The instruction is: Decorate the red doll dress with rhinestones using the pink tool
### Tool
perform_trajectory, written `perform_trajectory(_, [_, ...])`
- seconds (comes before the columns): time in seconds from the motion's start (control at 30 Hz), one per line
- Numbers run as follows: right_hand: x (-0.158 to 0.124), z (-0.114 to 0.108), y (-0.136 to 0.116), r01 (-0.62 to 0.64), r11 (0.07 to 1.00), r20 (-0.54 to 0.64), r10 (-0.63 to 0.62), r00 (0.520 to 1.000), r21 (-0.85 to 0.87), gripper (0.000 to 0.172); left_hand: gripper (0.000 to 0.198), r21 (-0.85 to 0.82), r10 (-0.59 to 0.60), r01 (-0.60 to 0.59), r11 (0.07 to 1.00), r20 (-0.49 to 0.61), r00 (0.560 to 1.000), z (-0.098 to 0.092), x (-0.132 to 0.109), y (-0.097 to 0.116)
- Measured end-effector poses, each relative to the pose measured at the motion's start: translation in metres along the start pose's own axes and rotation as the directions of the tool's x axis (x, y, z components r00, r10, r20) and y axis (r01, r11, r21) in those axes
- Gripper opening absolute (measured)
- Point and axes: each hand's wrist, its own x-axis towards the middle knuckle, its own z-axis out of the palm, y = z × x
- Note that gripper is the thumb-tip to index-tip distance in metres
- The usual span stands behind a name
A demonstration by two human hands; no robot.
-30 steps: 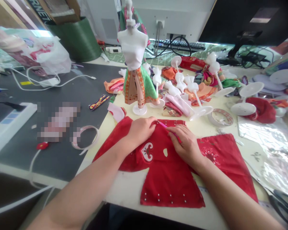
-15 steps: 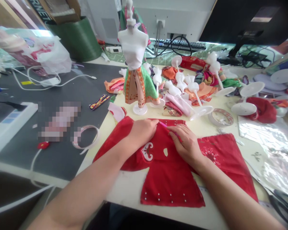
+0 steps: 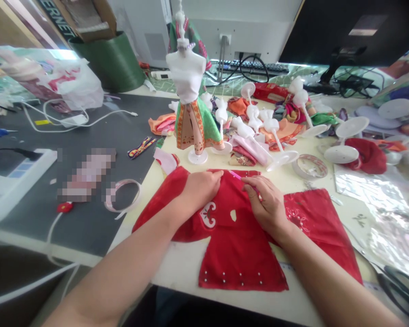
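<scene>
A red garment piece [image 3: 240, 247] lies spread before me, with a white-and-black curl motif and a small pale hole. Beads or pin heads dot its bottom and top edges. On its upper left part rests my left hand [image 3: 202, 185], fingers curled and pressed together at the top edge; what they pinch is hidden. My right hand [image 3: 266, 202] is closed around a slender pink pen-like tool [image 3: 236, 175], whose tip points left at the cloth just right of my left fingertips. A second red cloth piece [image 3: 322, 234] with embroidery lies beside my right forearm.
A small white mannequin [image 3: 187, 75] in a green-orange skirt stands behind the cloth. Several white stands and cloth scraps lie to its right. Black-handled scissors [image 3: 400, 286] are at the right edge. Tape rolls [image 3: 309, 167] and a power strip [image 3: 20, 181] flank the work.
My right hand and the pink tool have drawn back slightly to the right from my left fingertips. My left hand stays nearly in place. The whole view has shifted a little.
</scene>
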Motion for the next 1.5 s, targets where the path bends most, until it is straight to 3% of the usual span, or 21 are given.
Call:
perform_trajectory(0.2, [0.000,-0.001,0.000,0.006,1.000,-0.011,-0.006,1.000,0.004,0.018,0.034,-0.133,-0.057,0.055,0.990,-0.016,0.998,-0.001,0.000,-0.005])
perform_trajectory(0.4, [0.000,0.000,0.002,0.006,1.000,-0.008,-0.006,1.000,0.009,0.019,0.036,-0.164,-0.068,0.063,0.984,-0.022,0.997,-0.002,0.000,-0.005])
perform_trajectory(0.57, [0.000,0.000,0.002,0.005,1.000,-0.011,-0.005,1.000,0.008,0.019,0.036,-0.086,-0.028,0.027,0.996,-0.013,1.000,-0.006,-0.002,-0.002])
perform_trajectory(0.87, [0.000,-0.001,0.002,-0.002,1.000,-0.006,0.002,1.000,0.013,0.021,0.039,0.088,0.033,-0.046,0.995,0.140,0.990,-0.012,-0.008,0.006])
perform_trajectory(1.17, [-0.001,-0.001,0.002,-0.002,1.000,-0.014,0.002,1.000,0.004,0.019,0.038,0.083,0.020,-0.028,0.996,0.096,0.995,-0.009,-0.008,0.007])
perform_trajectory(1.5, [0.000,-0.002,0.002,-0.004,1.000,-0.015,0.004,1.000,0.006,0.021,0.036,0.018,-0.012,0.013,1.000,-0.033,0.999,-0.007,-0.007,0.002])
